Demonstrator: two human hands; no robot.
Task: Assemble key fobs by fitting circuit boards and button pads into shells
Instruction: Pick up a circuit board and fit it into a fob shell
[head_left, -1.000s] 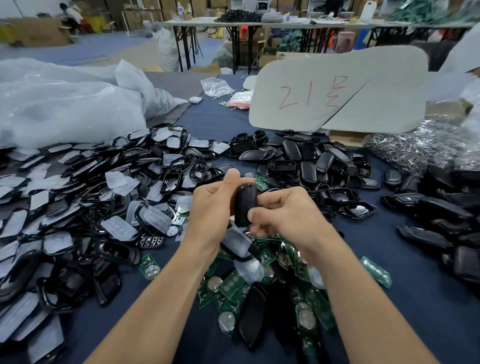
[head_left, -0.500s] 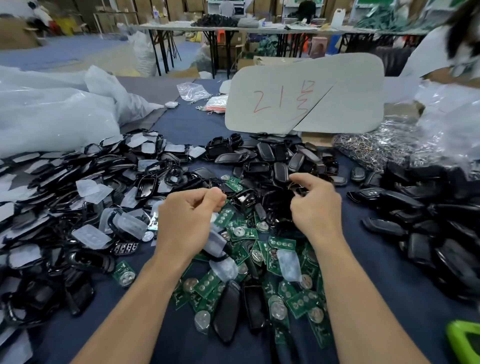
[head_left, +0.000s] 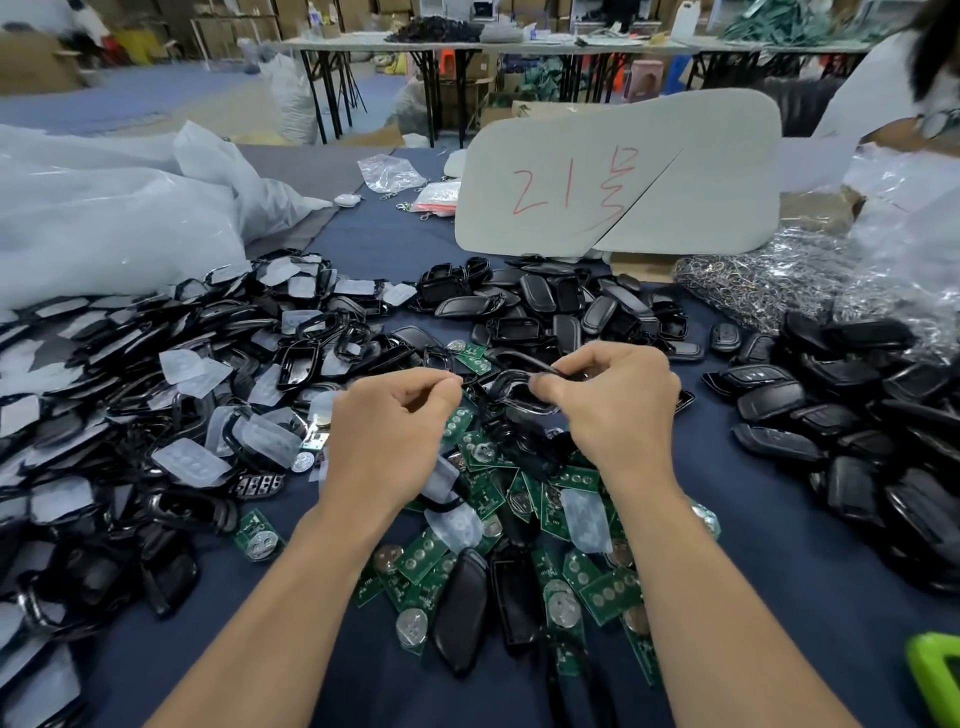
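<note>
My right hand (head_left: 618, 410) pinches a black shell frame (head_left: 522, 400) just above the heap of green circuit boards (head_left: 519, 499) at the table's middle. My left hand (head_left: 389, 431) hovers just left of that frame with curled fingers and thumb against forefinger; nothing shows between them. Translucent button pads (head_left: 192, 462) lie mixed with black frames across the left of the table. Black shell halves (head_left: 561, 306) are piled behind my hands. Two dark shells (head_left: 462, 608) lie among the boards between my forearms.
Closed black fobs (head_left: 831, 415) are heaped at the right. A bag of metal key rings (head_left: 769, 280) sits at the back right. A grey board with red writing (head_left: 597, 176) stands behind. Plastic bags (head_left: 104, 218) fill the left rear. A green object (head_left: 935, 675) pokes in at bottom right.
A second ago both hands held one black fob together. They parted without it, the right hand reached into the shell pile, and it now pinches a frame while the left hand closes in.
</note>
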